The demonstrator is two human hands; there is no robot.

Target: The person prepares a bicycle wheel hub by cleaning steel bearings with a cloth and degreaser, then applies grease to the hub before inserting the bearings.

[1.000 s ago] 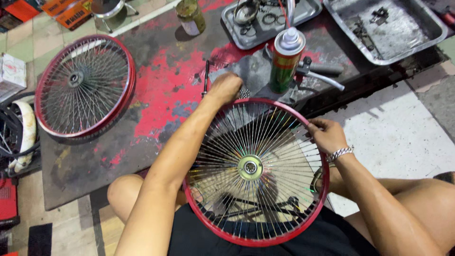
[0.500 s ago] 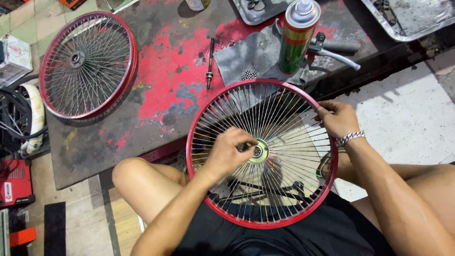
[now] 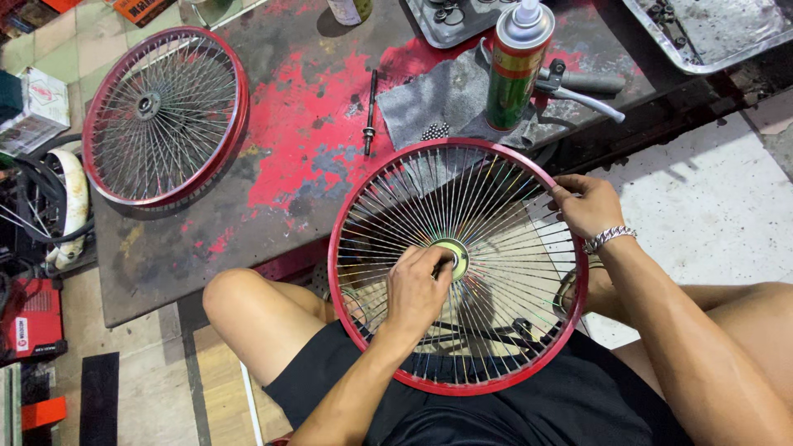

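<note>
The red spoked wheel (image 3: 458, 264) lies flat across the person's lap. The left hand (image 3: 417, 289) pinches something small at the hub (image 3: 453, 258) (hub work underway); the right hand (image 3: 588, 206) grips the rim. Loose bearing balls (image 3: 435, 131) remain on the counter (image 3: 314, 165).

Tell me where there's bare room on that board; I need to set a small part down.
The widest bare stretch of the board lies between the flat second wheel and the axle rod. Its near-left corner, below that wheel, is also free. Crowded: around the grey rag, spray can, brake lever and trays.
</note>
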